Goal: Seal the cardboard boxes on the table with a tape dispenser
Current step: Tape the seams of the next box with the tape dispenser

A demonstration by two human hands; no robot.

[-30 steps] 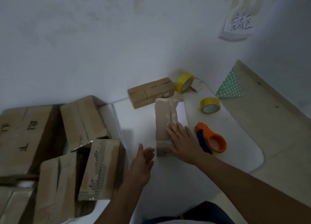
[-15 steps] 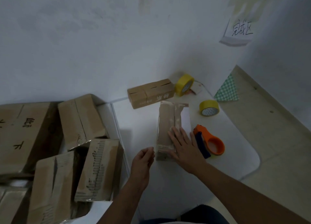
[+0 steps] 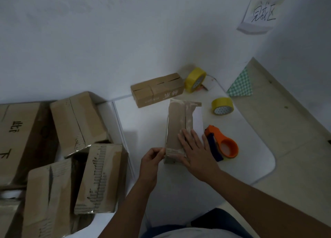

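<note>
Pinching with my left hand (image 3: 152,157), I am taking hold of the near left corner of the box (image 3: 177,130), fingers curled at the tape edge there, though I cannot tell whether they have tape or just cardboard. My right hand (image 3: 195,151) is lying flat on the box's near right part, fingers straight, pressing it to the desk (image 3: 250,159).

That box is sitting mid-desk, running near to far, with tape showing along its top and across its near end, so I am judging this one nearly sealed and in the smoothing stage. At the far end a flap or tape end seems to stick out; that may need pressing.

The dispenser (image 3: 222,144) is lying unheld just right of the box. A second box (image 3: 157,90) is waiting at the far edge, its slits looking untaped. More boxes (image 3: 96,177) are piling up left of the desk, and whether those are finished I cannot tell. Two yellow rolls (image 3: 222,106) are sitting far right.
</note>
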